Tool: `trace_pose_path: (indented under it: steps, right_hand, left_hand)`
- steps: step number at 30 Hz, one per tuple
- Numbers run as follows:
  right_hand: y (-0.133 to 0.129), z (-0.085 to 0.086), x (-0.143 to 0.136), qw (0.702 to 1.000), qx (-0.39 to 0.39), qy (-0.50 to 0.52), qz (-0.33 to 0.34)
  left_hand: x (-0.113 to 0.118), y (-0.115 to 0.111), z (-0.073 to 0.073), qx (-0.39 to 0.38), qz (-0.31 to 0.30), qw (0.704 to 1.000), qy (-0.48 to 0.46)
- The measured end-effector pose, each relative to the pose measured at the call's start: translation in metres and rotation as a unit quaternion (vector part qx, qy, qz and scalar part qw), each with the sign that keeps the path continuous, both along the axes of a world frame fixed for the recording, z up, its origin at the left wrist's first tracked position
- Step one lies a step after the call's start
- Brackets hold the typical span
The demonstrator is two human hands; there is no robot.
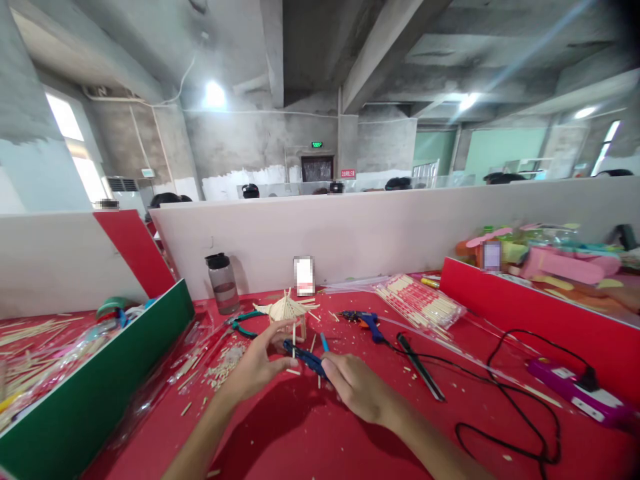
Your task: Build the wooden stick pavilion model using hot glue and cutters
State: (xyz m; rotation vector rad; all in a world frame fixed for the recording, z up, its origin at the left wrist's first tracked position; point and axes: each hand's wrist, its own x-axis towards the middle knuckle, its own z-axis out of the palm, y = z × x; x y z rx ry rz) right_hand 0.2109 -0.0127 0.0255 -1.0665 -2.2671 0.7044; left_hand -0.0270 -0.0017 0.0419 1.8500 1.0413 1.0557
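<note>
My left hand (260,363) pinches a thin wooden stick (294,339), held upright above the red table. In my right hand (357,387) is a pair of dark blue pliers (311,360), with the jaws touching or very close to the stick. A light blue piece (325,343) shows beside the right fingers; I cannot tell whether it belongs to the pliers. Just beyond my left hand stands a small pavilion model (287,309) built of sticks, its lower part partly hidden by the fingers. Green-handled pliers (244,327) lie left of the model.
A blue glue gun (369,325) and a dark cutter knife (421,368) lie right of my hands. Bagged sticks (423,300) lie behind. A black cable runs to a purple power strip (575,392). A water bottle (223,290) stands back left. Green (110,373) and red (540,333) dividers flank the table.
</note>
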Motion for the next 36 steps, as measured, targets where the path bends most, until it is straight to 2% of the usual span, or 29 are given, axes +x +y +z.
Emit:
trace_pose_path:
  steps: [7,13,18,21,28,36]
  right_hand:
    - [-0.002,0.001,-0.001,1.0,-0.001,0.011,-0.004]
    - [-0.002,-0.001,-0.002,1.0,0.011,-0.011,-0.022]
    - [-0.001,-0.002,-0.003,0.999,0.005,-0.043,-0.03]
    - [0.0,-0.003,-0.003,0.998,0.017,-0.058,-0.036]
    - [-0.001,-0.002,0.0,0.996,0.037,-0.078,-0.028]
    - [-0.007,-0.003,0.0,0.99,0.054,-0.129,-0.023]
  left_hand:
    - [0.003,-0.001,0.001,0.018,-0.013,1.0,-0.012]
    - [-0.004,-0.001,-0.002,0.053,0.01,0.994,0.098]
    - [-0.01,-0.002,-0.003,0.138,0.032,0.961,0.236]
    - [-0.009,-0.005,-0.001,0.176,0.038,0.942,0.283]
    - [-0.01,-0.009,0.006,0.204,0.011,0.907,0.367]
    - [-0.019,-0.009,0.0,0.222,-0.01,0.859,0.461]
